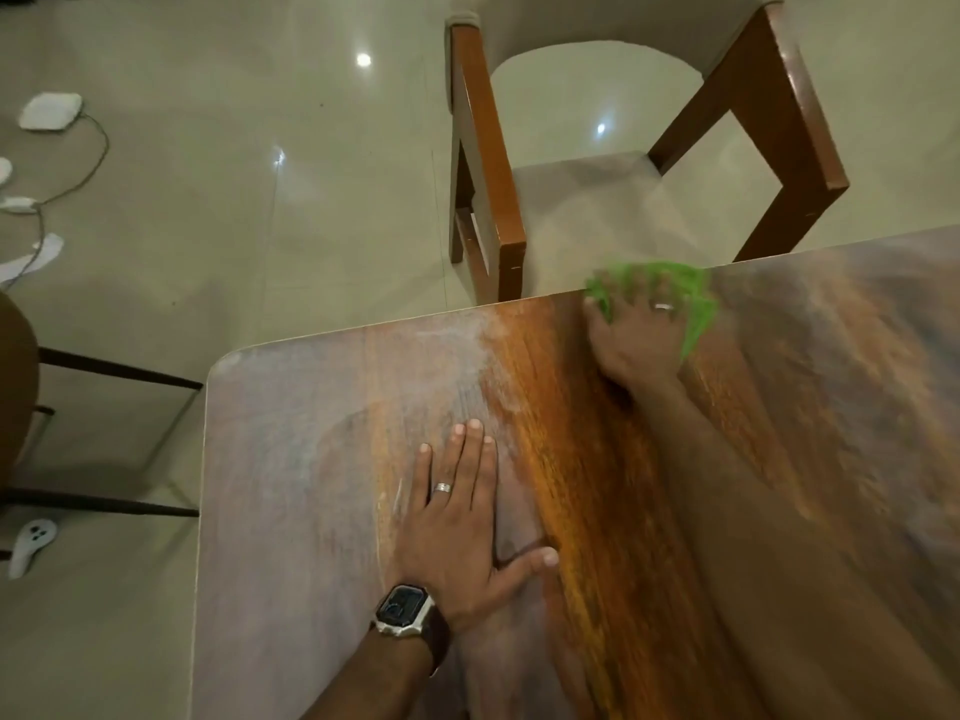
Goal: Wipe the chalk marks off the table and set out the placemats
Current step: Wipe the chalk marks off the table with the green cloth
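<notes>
Chalk marks (pixel 467 345) smear pale across the wooden table's (pixel 291 511) far-left corner. The left hand (pixel 462 522) lies flat, fingers spread, on them; the right hand (pixel 634 335) presses a green cloth (pixel 696 309) at the far edge.

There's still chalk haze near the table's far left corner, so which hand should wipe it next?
Probably the right hand: it already holds the green cloth at the far edge. The left hand lies flat and empty.

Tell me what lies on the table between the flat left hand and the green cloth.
In the head view, only tabletop: a clean wood strip with whitish chalk smears, between left hand and cloth.
</notes>
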